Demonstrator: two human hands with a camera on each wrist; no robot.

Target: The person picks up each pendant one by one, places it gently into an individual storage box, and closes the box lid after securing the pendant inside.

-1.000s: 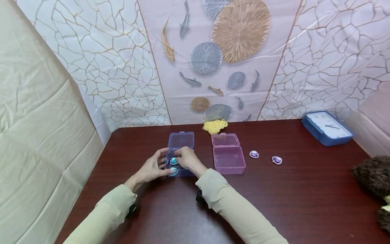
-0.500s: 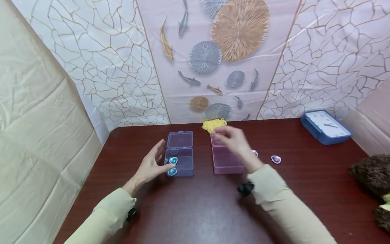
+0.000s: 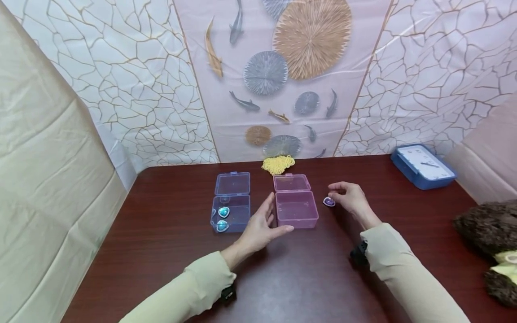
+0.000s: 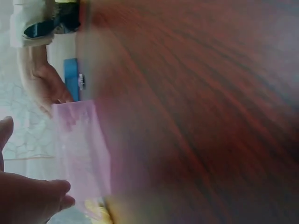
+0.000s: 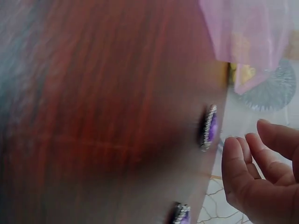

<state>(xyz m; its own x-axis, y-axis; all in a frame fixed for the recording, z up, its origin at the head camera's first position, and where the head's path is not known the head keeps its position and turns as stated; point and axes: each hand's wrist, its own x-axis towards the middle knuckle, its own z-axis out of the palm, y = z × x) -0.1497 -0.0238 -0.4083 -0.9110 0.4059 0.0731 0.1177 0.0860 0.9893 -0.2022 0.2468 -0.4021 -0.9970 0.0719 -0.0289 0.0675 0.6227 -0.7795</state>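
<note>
My left hand (image 3: pixel 260 229) is at the near left corner of an open pink plastic box (image 3: pixel 300 223), thumb and fingers spread. Whether it touches the box I cannot tell. My right hand (image 3: pixel 352 199) hovers just right of a purple gem with a beaded silver edge (image 3: pixel 329 202). In the right wrist view its fingers (image 5: pixel 236 163) are loosely bent and apart from that gem. A second purple gem (image 5: pixel 183 214) shows low in that view; the right hand hides it in the head view. Two turquoise gems (image 3: pixel 224 211) lie in an open blue plastic box (image 3: pixel 240 227).
A yellow crocheted or beaded piece (image 3: pixel 278 164) lies behind the pink box. At the back right sits a blue case with a clock-like white lid (image 3: pixel 424 167). A brown fluffy thing (image 3: pixel 482 229) stands at the right edge. Patterned cloth (image 3: pixel 161 89) hangs behind the dark table.
My right hand has moved from the blue box, over the pink box, to the purple gem. My left hand has left the blue box and come right to the pink one.
</note>
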